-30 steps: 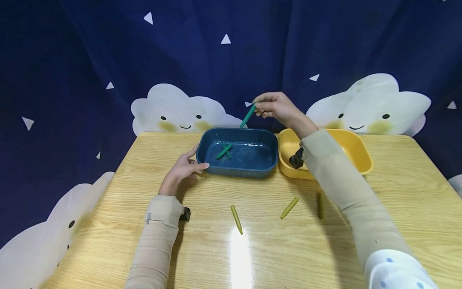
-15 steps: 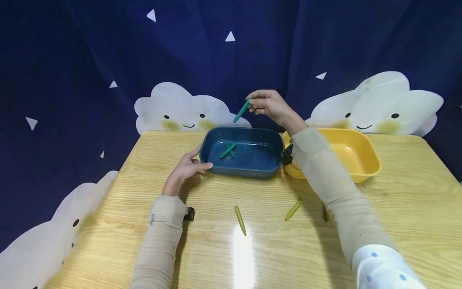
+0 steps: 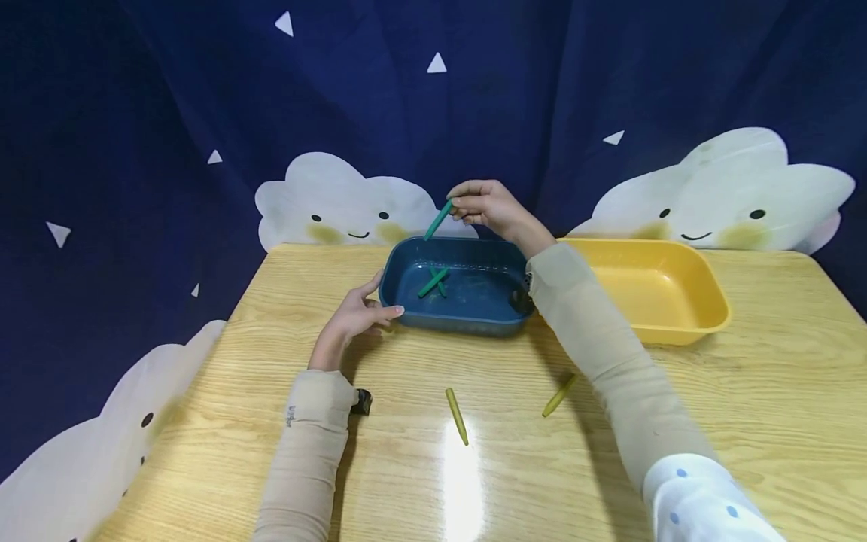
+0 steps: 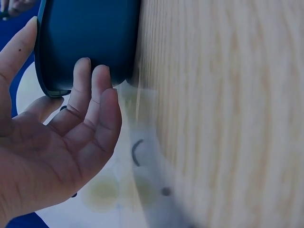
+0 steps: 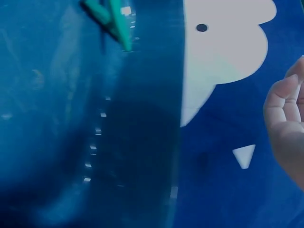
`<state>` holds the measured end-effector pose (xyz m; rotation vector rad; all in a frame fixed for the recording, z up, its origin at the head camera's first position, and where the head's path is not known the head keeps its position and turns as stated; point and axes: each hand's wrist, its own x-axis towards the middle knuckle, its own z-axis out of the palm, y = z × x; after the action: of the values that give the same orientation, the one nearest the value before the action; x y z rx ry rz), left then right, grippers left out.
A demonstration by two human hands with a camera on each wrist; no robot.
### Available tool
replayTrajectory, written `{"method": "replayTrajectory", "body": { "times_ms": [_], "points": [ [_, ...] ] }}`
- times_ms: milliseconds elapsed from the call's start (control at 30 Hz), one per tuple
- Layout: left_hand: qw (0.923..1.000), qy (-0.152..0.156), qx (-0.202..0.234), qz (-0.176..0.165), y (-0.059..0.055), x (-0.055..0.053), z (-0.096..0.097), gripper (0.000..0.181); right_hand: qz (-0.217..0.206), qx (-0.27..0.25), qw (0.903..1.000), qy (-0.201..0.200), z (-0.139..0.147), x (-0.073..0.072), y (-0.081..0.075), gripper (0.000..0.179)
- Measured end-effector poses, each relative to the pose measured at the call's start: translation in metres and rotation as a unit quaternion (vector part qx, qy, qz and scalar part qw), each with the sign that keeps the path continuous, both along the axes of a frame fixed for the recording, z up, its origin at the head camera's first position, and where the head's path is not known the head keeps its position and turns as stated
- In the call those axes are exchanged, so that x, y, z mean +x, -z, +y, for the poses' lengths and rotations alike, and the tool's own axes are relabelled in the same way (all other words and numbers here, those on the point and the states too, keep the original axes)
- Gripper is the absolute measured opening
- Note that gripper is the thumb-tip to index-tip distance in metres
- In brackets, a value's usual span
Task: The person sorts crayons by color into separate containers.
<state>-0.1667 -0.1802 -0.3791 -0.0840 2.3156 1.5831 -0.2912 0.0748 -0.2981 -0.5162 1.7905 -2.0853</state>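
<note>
My right hand (image 3: 491, 209) pinches a green crayon (image 3: 439, 219) between thumb and fingers, tilted above the back rim of the blue bin (image 3: 460, 325). In the right wrist view, that hand (image 5: 287, 118) shows only at the right edge. Two green crayons (image 3: 433, 281) lie crossed on the bin's floor, and part of them shows as green crayons (image 5: 111, 20) in the right wrist view. My left hand (image 3: 355, 312) holds the bin's left end, thumb at the near rim. In the left wrist view, its fingers (image 4: 81, 90) rest against the outer wall.
A yellow bin (image 3: 650, 301) stands right of the blue one, partly behind my right forearm. Two yellow crayons lie on the wooden table (image 3: 393, 467): one crayon (image 3: 457, 416) at the middle, another crayon (image 3: 558, 395) near my right sleeve. A dark blue curtain (image 3: 366, 83) hangs behind.
My right hand has moved left with the green crayon and, after rising slightly, lowered toward the blue bin. The rightmost yellow crayon is now hidden behind the right sleeve. My left hand stays on the bin.
</note>
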Motion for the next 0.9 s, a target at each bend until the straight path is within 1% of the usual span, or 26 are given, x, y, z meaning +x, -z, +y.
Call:
{"method": "replayTrajectory", "body": {
  "times_ms": [67, 200, 333, 467, 567, 667, 800, 900],
  "points": [
    [1.0, -0.002, 0.001, 0.001, 0.0, 0.001, 0.0, 0.086, -0.01, 0.017, 0.9998, 0.002, 0.0, -0.002, 0.006, 0.024],
    [1.0, 0.0, 0.001, 0.0, 0.0, 0.001, 0.0, 0.086, -0.023, 0.039, 0.9989, 0.014, 0.0, -0.005, 0.015, 0.03],
    [1.0, 0.001, 0.004, -0.003, 0.0, 0.0, 0.0, 0.087, -0.014, 0.057, 0.9981, 0.018, -0.002, -0.008, 0.021, 0.031],
    [1.0, 0.005, 0.002, -0.004, 0.0, -0.001, 0.001, 0.087, -0.02, 0.074, 0.9969, 0.02, -0.004, -0.01, 0.028, 0.025],
    [1.0, 0.007, 0.001, -0.004, 0.0, -0.001, 0.002, 0.087, -0.028, 0.093, 0.9952, 0.009, -0.006, -0.01, 0.035, 0.022],
    [1.0, 0.002, -0.001, -0.005, 0.0, -0.001, 0.002, 0.087, -0.018, 0.132, 0.9909, -0.017, -0.007, -0.012, 0.042, 0.022],
    [1.0, -0.002, -0.002, -0.005, -0.001, -0.001, 0.0, 0.086, -0.007, 0.191, 0.98, -0.055, -0.01, -0.014, 0.05, 0.022],
    [1.0, -0.001, -0.001, -0.005, 0.0, -0.001, -0.001, 0.086, -0.009, 0.227, 0.971, -0.075, -0.012, -0.013, 0.054, 0.022]
  ]
}}
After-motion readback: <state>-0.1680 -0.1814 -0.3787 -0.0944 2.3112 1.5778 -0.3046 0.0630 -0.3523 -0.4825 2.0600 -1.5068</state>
